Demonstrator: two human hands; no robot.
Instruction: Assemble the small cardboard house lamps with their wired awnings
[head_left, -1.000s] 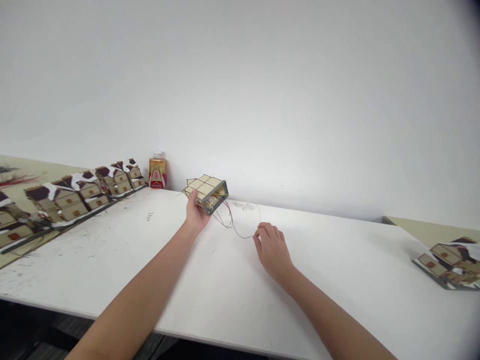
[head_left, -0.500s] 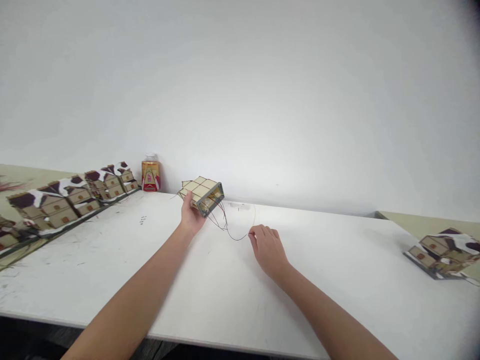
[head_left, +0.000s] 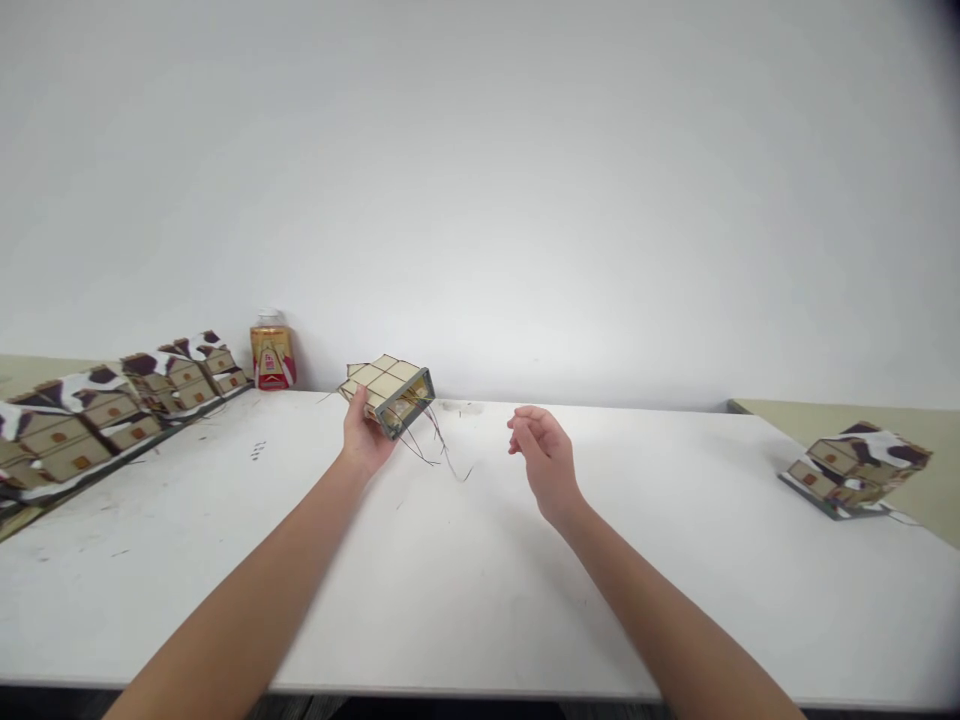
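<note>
My left hand (head_left: 367, 437) grips a small model house (head_left: 384, 383) with cream panels and dark seams, tilted so its grey-edged open base faces right. Thin dark and red wires (head_left: 439, 436) hang out of that base, over the white table. To the right of the wires, my right hand (head_left: 546, 455) is raised with its fingers curled in and the thumb against them. It is apart from the wires' visible ends. Whether anything small sits between the fingertips cannot be made out.
A row of model houses (head_left: 112, 420) with snow-like roofs stands along the left. Behind them is a bottle (head_left: 271, 352) with a gold and red label, near the wall. Another model house (head_left: 855, 475) stands on the right of the white table (head_left: 465, 600).
My right hand has let go of the dark wire it pinched and turned, lifting slightly. The wire now dangles. My left hand still holds the house, and the view has shifted a little.
</note>
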